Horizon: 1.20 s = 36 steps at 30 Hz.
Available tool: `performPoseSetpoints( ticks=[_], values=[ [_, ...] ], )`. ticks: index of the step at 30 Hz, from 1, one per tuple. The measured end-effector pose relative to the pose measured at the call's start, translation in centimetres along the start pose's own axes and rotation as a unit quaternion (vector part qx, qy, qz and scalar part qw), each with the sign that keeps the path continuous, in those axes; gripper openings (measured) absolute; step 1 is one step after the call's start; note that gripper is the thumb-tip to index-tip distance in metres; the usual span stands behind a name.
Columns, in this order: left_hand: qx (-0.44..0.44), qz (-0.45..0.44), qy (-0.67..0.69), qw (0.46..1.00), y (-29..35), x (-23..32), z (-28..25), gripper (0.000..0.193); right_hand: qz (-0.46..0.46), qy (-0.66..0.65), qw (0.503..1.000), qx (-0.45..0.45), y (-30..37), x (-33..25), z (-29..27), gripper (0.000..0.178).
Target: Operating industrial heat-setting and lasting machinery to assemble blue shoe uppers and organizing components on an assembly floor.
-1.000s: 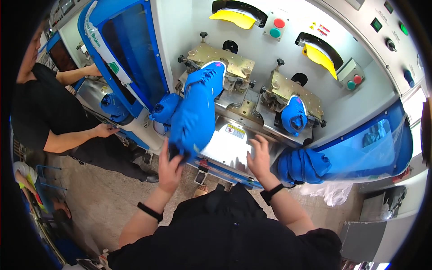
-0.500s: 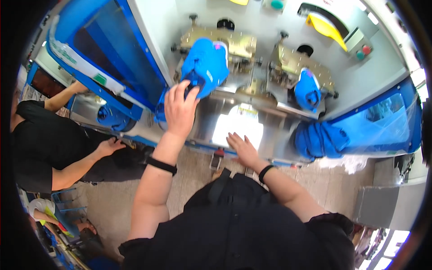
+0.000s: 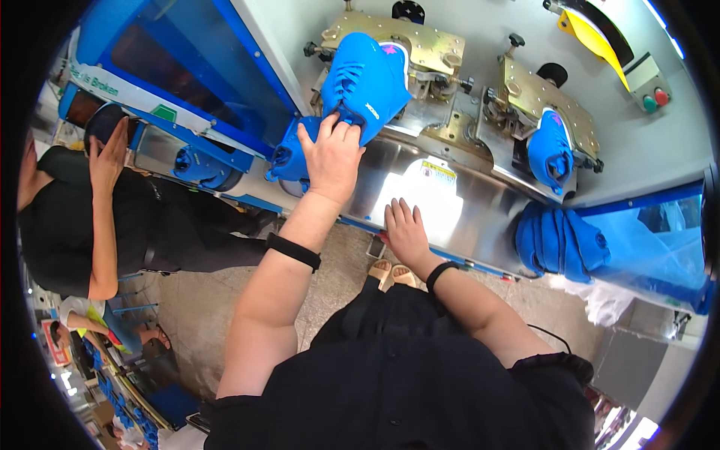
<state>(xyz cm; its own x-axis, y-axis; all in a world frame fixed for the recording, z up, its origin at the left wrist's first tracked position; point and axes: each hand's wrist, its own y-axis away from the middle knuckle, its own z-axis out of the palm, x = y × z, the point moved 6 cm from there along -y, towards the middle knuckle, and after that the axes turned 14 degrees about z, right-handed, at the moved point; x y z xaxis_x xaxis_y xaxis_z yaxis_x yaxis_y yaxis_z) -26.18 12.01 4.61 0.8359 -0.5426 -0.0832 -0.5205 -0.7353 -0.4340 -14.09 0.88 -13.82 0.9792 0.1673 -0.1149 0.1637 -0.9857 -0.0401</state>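
A bright blue shoe upper (image 3: 357, 79) with laces sits on the left metal fixture (image 3: 427, 41) of the machine. My left hand (image 3: 334, 159) has its fingers curled into the collar of this upper, gripping its edge; the fingertips are partly hidden inside. Flat on the front of the shiny metal worktop (image 3: 480, 210) rests my right hand (image 3: 407, 232), fingers stretched out and holding nothing. A second blue upper (image 3: 551, 154) is on the right fixture (image 3: 551, 101). More blue uppers (image 3: 291, 156) lie just left of my left hand.
A stack of blue uppers (image 3: 559, 240) stands at the worktop's right end. Red and green buttons (image 3: 655, 100) are on the right wall, beside a yellow lever (image 3: 596, 45). At left a co-worker in black (image 3: 82, 217) stands close by, near a blue-framed door panel (image 3: 187, 67).
The view has shifted, so the machine appears nearer. My left hand stays at the shoe upper's collar, and my right stays on the worktop. The co-worker's hand has risen beside a dark rounded thing.
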Motion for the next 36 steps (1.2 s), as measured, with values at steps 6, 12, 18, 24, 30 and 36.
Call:
performPoseSetpoints(
  ticks=[6, 12, 18, 24, 30, 36],
  values=[
    [0.055, -0.01, -0.003, 0.998, -2.8, 2.4, -11.8, 0.03, -0.019, -0.066, 0.998, -0.006, 0.3, 0.6, -0.8, 0.089],
    [0.178, -0.071, 0.089, 0.977, 3.6, 4.5, -20.1, 0.033, -0.025, -0.305, 0.951, 0.049, 0.0, 1.6, -3.0, 0.074],
    [0.213, -0.378, 0.229, 0.871, 25.0, 7.7, -17.5, 0.043, -0.219, -0.632, 0.733, -0.127, 3.5, -9.0, -11.8, 0.055],
    [0.231, -0.542, 0.147, 0.795, 39.5, 14.1, -18.8, 0.048, -0.126, -0.585, 0.584, -0.549, 12.7, -20.1, -10.5, 0.017],
    [0.272, -0.67, 0.08, 0.686, 56.2, 25.4, -26.4, 0.052, -0.229, -0.399, 0.56, -0.689, 30.4, -32.9, -5.9, 0.016],
    [0.303, -0.783, -0.078, 0.537, 73.9, 38.4, -33.3, 0.05, -0.281, -0.254, 0.45, -0.809, 56.2, -43.3, -5.2, 0.019]
  ],
)
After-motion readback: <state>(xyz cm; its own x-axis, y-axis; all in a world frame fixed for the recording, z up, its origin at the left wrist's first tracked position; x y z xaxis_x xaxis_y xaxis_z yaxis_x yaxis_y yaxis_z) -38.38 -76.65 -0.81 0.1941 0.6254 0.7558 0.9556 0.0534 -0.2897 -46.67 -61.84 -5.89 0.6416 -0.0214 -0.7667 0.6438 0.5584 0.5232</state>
